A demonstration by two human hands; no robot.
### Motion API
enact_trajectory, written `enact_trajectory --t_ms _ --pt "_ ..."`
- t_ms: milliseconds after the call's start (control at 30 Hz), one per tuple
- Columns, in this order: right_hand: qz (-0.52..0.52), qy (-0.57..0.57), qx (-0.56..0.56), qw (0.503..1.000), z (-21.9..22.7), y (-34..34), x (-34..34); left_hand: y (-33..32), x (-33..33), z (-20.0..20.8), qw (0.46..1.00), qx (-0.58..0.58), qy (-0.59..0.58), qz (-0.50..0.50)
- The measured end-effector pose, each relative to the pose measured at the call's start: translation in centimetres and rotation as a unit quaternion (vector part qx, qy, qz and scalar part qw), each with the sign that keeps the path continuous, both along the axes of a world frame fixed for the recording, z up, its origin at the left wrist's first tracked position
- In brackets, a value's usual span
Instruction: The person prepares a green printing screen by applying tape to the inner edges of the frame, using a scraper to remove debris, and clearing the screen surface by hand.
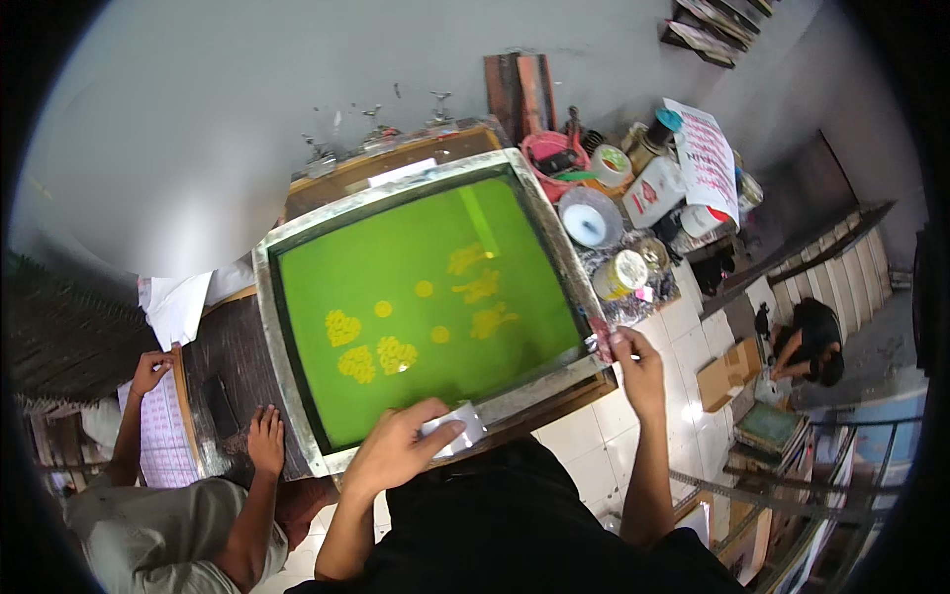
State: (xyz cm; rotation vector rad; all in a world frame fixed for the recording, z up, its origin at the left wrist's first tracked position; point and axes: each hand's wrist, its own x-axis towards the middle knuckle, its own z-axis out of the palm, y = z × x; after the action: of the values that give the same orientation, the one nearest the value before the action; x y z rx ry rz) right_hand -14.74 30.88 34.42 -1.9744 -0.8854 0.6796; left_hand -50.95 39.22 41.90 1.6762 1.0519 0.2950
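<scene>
Pinched between the thumb and fingers of the left hand (404, 445), a small glossy white piece (471, 420) sits over the near rail of the framed screen (287, 346), the gap between the digits little wider than the piece itself. Out to the right, the right hand (641, 376) is closed at the fingertips, thumb against index finger, on a small reddish scrap (601, 342) at the frame's near right corner; it is small there, so I cannot tell whether the scrap also touches the rail.

Between and beyond both hands lies the screen's green surface (396, 247), marked with yellow shapes (398, 354). Just beside the frame's left edge, a co-worker's hand (265, 441) rests flat on a dark tabletop (228, 346). Past the right rail stand a white bowl (591, 223), a pale-lidded jar (620, 274) and a pink basin (532, 150).
</scene>
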Motion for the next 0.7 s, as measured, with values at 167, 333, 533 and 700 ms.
enact_trajectory --t_ms 167,333,533,700 --pt "-0.03 0.013 0.015 0.999 -2.0 -1.1 -0.8 0.0 0.0 -0.4 1.0 -0.002 -0.001 -0.001" --pt "-0.011 0.007 -0.008 1.0 -2.7 -0.5 0.0 0.0 0.1 0.4 0.999 -0.02 0.037 0.001" --pt "0.013 0.052 -0.013 0.999 -2.2 0.7 -0.9 0.0 0.2 -0.2 0.999 -0.005 0.034 0.009" --pt "0.001 0.106 -0.043 0.993 -2.5 0.8 0.0 0.0 0.3 -0.2 1.0 0.002 0.029 0.007"
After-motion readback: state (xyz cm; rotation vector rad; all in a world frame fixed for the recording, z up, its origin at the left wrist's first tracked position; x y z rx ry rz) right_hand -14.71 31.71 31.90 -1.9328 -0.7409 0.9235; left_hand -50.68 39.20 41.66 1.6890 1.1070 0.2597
